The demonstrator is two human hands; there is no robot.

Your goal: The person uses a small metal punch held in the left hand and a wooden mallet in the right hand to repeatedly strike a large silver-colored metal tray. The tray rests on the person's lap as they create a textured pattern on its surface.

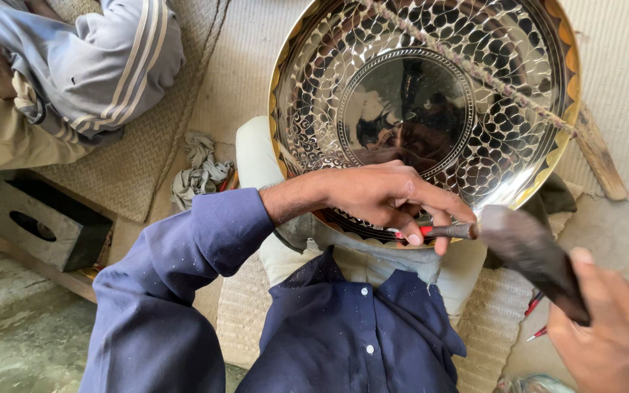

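Chisel [451, 231] at brass tray [547, 171] rim

Daylight falls on a floor of bare grey concrete [16, 342] covered in part by a woven straw mat [140, 167]. A dark hollow block [45, 225] sits at the left, a crumpled grey rag [199, 171] beside it, and a wooden stick [600, 160] lies at the right.

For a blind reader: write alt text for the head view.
The left hand holds a thin metal punch at the rim of a large engraved shiny round metal tray, while the right hand grips a dark hammer beside it.
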